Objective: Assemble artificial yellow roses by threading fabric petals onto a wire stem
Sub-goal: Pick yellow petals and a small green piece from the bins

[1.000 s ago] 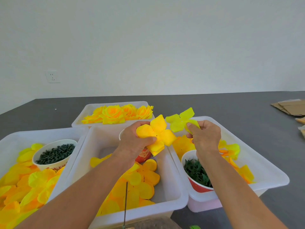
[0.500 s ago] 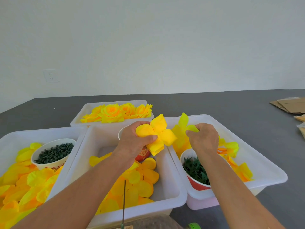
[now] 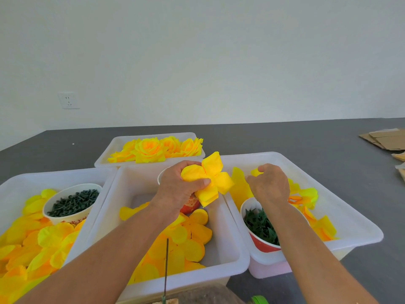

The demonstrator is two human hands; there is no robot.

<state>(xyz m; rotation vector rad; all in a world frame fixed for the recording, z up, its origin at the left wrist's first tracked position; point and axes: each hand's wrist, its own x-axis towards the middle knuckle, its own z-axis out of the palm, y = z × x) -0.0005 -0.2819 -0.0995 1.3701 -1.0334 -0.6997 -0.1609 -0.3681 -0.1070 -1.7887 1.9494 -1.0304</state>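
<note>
My left hand [image 3: 177, 189] grips a partly built yellow rose [image 3: 210, 178] above the middle white bin [image 3: 238, 257], its petals fanning out to the right. My right hand [image 3: 268, 185] is lowered into the right white bin [image 3: 359, 227], fingers curled and pinching a pale yellow petal piece [image 3: 238, 186] that stands upright by the bin's left wall. A thin dark wire stem [image 3: 167, 262] rises at the front of the middle bin, held by neither hand. Loose yellow petals [image 3: 188, 240] lie in the middle bin.
A far bin [image 3: 109, 156] holds finished yellow roses [image 3: 151, 148]. The left bin [image 3: 13, 183] holds petals and a cup of dark green parts [image 3: 73, 202]. A red cup of green leaves [image 3: 260, 227] stands in the right bin. Cardboard [image 3: 385, 139] lies far right.
My right hand has dropped from beside the rose down into the right bin, taking the pale petal piece with it. My left hand and the rose have stayed put.
</note>
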